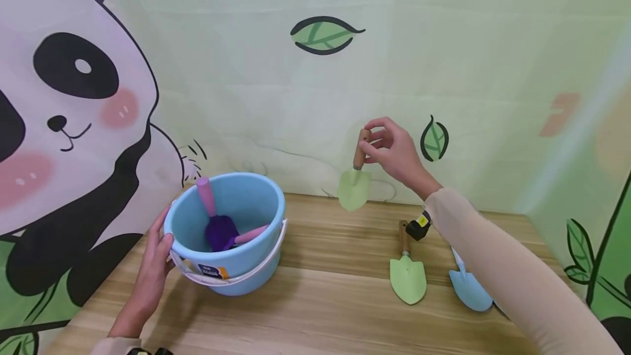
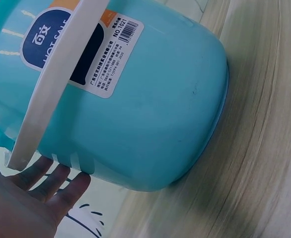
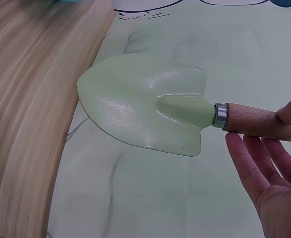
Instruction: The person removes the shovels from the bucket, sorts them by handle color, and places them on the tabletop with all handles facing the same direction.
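Note:
My right hand [image 1: 391, 149] pinches the wooden handle of a light green garden trowel [image 1: 354, 190] between thumb and fingers, blade hanging down above the back of the table. In the right wrist view, the trowel's blade [image 3: 140, 104] shows whole, and several fingers lie along the handle [image 3: 254, 121]. To the left stands a light blue bucket [image 1: 236, 267] with a white carry handle. My left hand [image 1: 156, 262] rests against its left side, fingers fairly straight on the wall [image 2: 150, 114]. Inside the bucket are a purple shovel [image 1: 219, 232] with a pink handle and another pink handle [image 1: 251, 234].
On the wooden table [image 1: 335, 300], a second green trowel [image 1: 408, 278] lies right of centre. A blue shovel [image 1: 470, 289] lies beside it, partly hidden under my right sleeve [image 1: 498, 256]. A cloth backdrop [image 1: 443, 43] with a panda stands behind the table.

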Motion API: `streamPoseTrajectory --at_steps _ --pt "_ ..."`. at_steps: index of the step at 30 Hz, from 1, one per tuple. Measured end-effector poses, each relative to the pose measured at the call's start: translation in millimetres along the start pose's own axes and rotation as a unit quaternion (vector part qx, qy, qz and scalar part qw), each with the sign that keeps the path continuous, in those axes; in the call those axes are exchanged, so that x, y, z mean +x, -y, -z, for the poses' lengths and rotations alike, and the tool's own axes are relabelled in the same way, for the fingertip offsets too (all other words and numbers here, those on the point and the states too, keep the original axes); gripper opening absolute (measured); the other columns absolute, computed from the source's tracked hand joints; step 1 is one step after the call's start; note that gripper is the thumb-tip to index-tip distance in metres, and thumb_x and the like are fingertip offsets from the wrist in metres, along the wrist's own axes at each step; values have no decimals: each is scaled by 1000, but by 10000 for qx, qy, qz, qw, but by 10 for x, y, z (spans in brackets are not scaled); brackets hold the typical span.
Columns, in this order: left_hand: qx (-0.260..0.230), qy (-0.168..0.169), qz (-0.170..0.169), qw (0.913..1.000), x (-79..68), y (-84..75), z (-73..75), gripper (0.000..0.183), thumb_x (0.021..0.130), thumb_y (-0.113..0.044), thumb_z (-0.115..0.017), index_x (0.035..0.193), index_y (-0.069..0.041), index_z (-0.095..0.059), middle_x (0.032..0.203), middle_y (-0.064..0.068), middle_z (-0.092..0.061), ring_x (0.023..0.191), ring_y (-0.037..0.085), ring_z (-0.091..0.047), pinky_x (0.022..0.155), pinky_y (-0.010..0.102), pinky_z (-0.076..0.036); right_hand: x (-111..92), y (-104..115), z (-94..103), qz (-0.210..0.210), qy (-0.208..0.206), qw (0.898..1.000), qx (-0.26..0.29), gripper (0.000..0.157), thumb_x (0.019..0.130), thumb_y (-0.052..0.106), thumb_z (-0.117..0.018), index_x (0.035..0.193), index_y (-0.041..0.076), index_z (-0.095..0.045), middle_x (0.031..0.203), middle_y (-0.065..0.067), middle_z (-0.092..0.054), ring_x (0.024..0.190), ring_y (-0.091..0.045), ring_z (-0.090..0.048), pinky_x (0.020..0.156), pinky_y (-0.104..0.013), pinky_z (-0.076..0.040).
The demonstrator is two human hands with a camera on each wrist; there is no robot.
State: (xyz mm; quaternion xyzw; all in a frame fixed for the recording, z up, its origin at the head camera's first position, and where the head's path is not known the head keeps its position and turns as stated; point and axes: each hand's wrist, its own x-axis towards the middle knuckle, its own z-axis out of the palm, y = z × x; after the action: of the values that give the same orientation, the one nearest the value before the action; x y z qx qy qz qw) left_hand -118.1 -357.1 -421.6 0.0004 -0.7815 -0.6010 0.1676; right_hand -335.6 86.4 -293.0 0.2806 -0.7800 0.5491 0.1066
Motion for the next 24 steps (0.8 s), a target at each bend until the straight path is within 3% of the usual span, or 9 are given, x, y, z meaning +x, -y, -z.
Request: streamPoseTrajectory --at_steps 6,10,13,17,21,24 --pt "21 -2 50 10000 4 1 4 55 109 -41 -28 163 -44 -14 166 5 -18 137 20 -36 108 54 -36 -69 -114 34 -96 21 9999 43 36 97 15 -73 128 9 -58 113 -17 -67 94 -34 -68 72 -38 -62" --pt "-44 -7 20 10000 6 -4 1 56 109 -41 -29 163 -43 -14 166 4 -19 137 20 -36 108 51 -37 -114 -226 48 -183 -8 9998 60 35 97 16 -72 129 9 -58 113 -17 -68 94 -32 -69 71 -38 -62" --pt "-92 4 35 10000 8 -7 -3 56 109 -41 -28 164 -42 -14 166 4 -17 138 21 -34 109 61 -33 -161 -276 53 -266 -35 9996 18 36 97 16 -73 129 10 -59 113 -17 -68 92 -31 -69 70 -38 -62" --pt "-57 4 98 9999 5 -10 5 56 109 -42 -28 164 -42 -13 167 4 -17 138 22 -34 109 57 -34 -227 -341 53 -387 -23 9992 -53 38 97 18 -73 131 10 -58 113 -17 -69 93 -30 -69 72 -40 -62" --pt "-33 23 85 10000 -6 -11 20 57 109 -42 -29 164 -40 -13 165 2 -19 136 20 -35 99 32 -43 -288 -419 61 -469 -5 9988 -110 39 98 18 -72 132 8 -58 114 -19 -69 93 -29 -70 72 -39 -62" --pt "-98 29 46 9999 -14 -11 26 57 110 -40 -29 164 -39 -14 165 2 -20 136 19 -35 94 22 -44 -325 -489 68 -550 -1 9984 -97 39 98 18 -72 132 8 -58 113 -20 -69 93 -29 -71 69 -37 -62"
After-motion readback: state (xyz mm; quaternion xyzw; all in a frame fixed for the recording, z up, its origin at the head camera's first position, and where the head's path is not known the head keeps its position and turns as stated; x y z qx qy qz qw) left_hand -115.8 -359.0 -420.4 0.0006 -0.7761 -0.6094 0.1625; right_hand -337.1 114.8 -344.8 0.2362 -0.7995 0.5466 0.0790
